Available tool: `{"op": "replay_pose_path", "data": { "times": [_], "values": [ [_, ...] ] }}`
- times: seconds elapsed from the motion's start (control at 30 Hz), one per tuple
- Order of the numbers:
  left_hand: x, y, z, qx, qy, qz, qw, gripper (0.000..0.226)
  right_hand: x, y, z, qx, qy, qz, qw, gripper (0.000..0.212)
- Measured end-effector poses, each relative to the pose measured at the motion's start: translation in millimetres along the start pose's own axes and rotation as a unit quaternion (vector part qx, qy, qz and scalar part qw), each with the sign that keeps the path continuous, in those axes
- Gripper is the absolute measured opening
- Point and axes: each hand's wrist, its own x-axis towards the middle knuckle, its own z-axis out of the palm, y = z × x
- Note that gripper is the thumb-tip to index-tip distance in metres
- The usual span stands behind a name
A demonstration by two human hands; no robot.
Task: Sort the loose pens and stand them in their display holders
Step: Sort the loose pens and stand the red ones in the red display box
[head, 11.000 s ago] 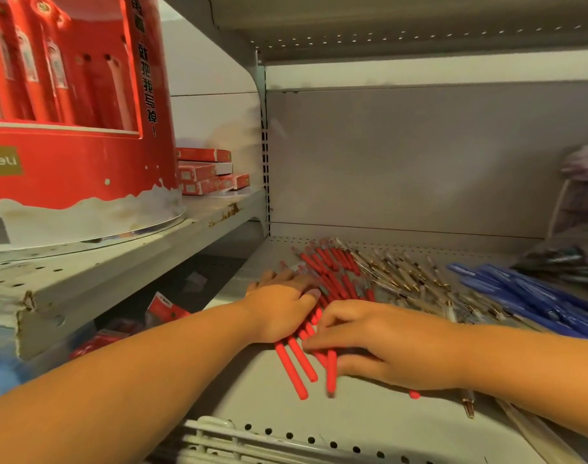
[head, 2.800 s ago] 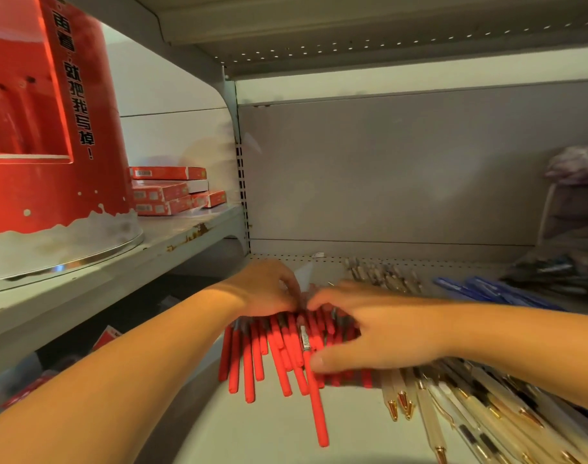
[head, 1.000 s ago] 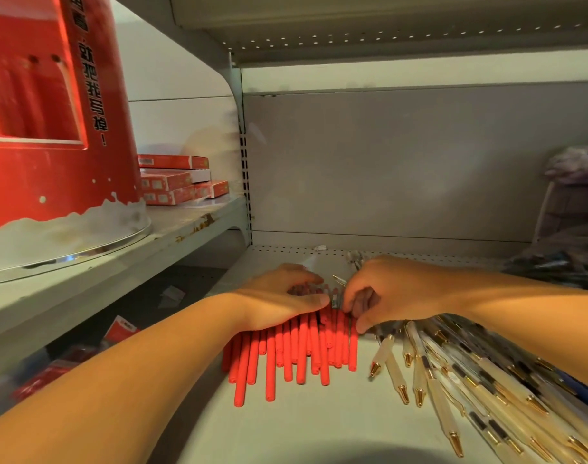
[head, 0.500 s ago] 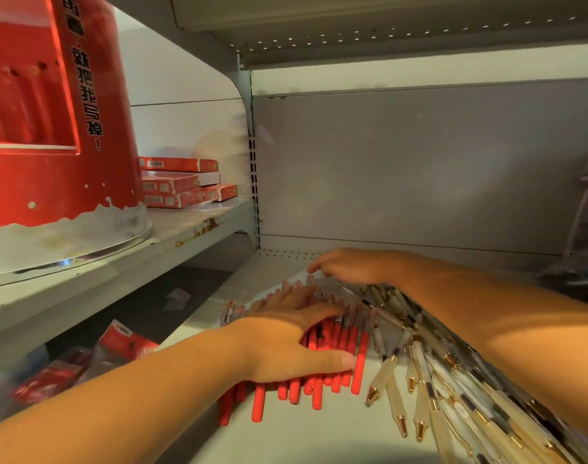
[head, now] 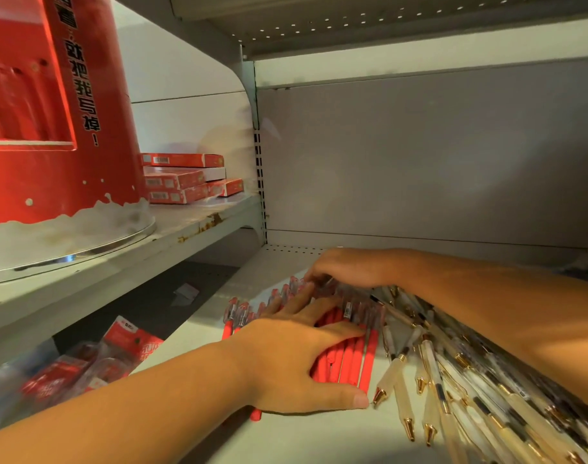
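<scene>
1. A row of slim red plastic pens (head: 351,358) lies side by side on the pale grey metal shelf (head: 286,440), at about 6 o'clock in the view. Their solid red barrels point toward the camera and their clear, transparent capped ends point toward the back panel.
2. The red pens lie flat and roughly parallel, touching one another. One red end (head: 256,415) sticks out nearer the camera, under the wrist.
3. The left hand (head: 296,360) lies palm down across the red pens, fingers spread and flat, pressing on them without closing round any. Its thumb stretches toward 3 o'clock, the tip just beside a gold pen point.
4. The right hand (head: 349,267) sits at about 12 o'clock from the left hand, at the far clear ends of the red pens. Its fingers curl down onto those ends; whether it grips any pen I cannot tell.
5. A loose fan of cream-white pens with gold tips (head: 433,373) spreads at 4 o'clock, partly under the right forearm, touching the right edge of the red row. Their gold tips point toward the camera.
6. At 10 o'clock, on a higher neighbouring shelf, stands a large round red cardboard display stand (head: 45,128) with black Chinese lettering and a white base.
7. Behind it, a small stack of flat red and white boxes (head: 182,177) rests on the same shelf.
8. At 8 o'clock, lower down, red packaged goods (head: 95,363) lie blurred.
</scene>
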Motion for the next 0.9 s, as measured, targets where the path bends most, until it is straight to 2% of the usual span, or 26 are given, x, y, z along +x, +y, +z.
{"op": "replay_pose_path", "data": {
  "times": [0.07,0.17,0.37,0.53,0.67,0.77,0.9],
  "values": [
    [0,0,1,0.011,0.007,0.000,1.000,0.075,0,0,-4,0.057,0.010,0.015,0.998,0.039],
    [1,0,4,0.025,0.012,-0.001,1.000,0.075,6,-2,-7,0.075,0.011,0.015,0.997,0.043],
    [3,-4,3,0.021,0.009,0.002,1.000,0.072,16,-8,5,0.112,-0.018,0.045,0.993,0.044],
    [8,-7,1,0.020,0.004,0.006,1.000,0.071,-1,-4,2,0.191,-0.060,0.048,0.978,0.050],
    [11,-8,1,0.027,-0.009,-0.006,1.000,0.070,-15,-1,2,0.144,-0.001,0.005,0.989,0.044],
    [10,-7,-1,0.035,0.003,-0.010,0.999,0.072,-29,4,-1,0.123,0.054,0.007,0.991,0.039],
    [9,7,-2,0.053,0.046,0.053,0.996,0.071,-58,14,-8,0.083,0.111,0.044,0.989,0.027]
  ]
}}
